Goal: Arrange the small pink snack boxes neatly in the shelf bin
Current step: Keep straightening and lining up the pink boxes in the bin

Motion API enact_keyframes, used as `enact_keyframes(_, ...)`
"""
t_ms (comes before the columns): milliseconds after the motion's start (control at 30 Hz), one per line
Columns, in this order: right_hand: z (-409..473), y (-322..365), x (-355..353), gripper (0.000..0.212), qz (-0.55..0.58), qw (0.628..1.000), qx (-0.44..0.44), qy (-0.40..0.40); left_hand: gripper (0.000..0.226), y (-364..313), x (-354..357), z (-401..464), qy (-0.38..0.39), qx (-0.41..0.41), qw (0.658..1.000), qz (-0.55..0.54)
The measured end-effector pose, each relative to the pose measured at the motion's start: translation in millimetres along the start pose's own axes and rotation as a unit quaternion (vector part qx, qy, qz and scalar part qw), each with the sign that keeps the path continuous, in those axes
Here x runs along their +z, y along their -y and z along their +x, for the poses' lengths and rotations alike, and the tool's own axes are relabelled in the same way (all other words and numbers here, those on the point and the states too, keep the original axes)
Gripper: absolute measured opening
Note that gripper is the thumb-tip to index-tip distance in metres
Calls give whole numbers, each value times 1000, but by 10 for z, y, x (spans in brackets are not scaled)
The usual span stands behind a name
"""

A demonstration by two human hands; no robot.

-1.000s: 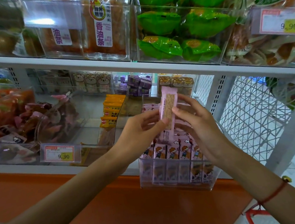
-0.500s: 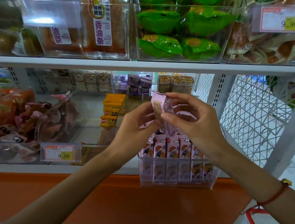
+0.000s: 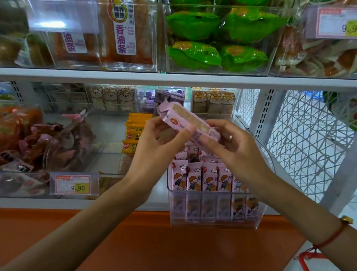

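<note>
Both hands raised above the clear shelf bin [image 3: 213,213], sharing one pink snack box [image 3: 188,119]. Left hand [image 3: 159,145] curled round the box's upper left part, thumb lying across its near face. Right hand [image 3: 236,150] pinching the lower right end, fingers bent round it, a ring on one finger. Box tilted, upper end pointing far and left, lower end dropping right toward the right palm; a tan printed panel facing up.

Below, more pink snack boxes [image 3: 202,179] standing upright in the bin, cartoon figures facing near, packed side by side in a front row with further ones behind. Whether the rear rows stand straight: cannot tell, partly hidden by the hands. Bin at the near edge of the lower shelf, right of centre, its front wall overhanging the orange base panel [image 3: 139,241].

Left of the bin, yellow-orange packets [image 3: 133,132] stacked, then a price tag [image 3: 73,185] reading 9.90. On the upper shelf, green packets [image 3: 225,39] in a clear box. Right of the bin, white wire mesh [image 3: 306,138]. Red cord bracelet [image 3: 330,235] on the right wrist.
</note>
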State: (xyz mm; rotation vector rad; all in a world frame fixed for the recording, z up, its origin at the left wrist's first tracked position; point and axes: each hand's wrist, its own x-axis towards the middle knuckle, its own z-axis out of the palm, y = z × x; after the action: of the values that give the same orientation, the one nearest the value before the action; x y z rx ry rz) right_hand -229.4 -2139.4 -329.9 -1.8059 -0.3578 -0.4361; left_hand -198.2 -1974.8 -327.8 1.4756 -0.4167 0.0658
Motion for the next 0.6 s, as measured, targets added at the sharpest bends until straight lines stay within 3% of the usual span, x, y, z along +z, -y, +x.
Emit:
enact_keyframes(100,27,-36,-29,32,47,996,70,13,73,-16,-63,18,14,7,999,-45)
enact_keyframes(200,27,-42,-50,43,101,988,111,18,55,-48,-77,12,10,14,998,-58)
enact_keyframes(267,24,-42,-52,55,127,985,114,1,46,-41,-60,-2,-27,22,998,-44)
enact_keyframes(367,57,-47,-53,53,119,987,101,-45,42,-29,-32,1,-73,33,996,-26)
enact_keyframes(600,176,-120,-48,66,187,964,166,-96,39,15,-38,56,-69,70,992,77)
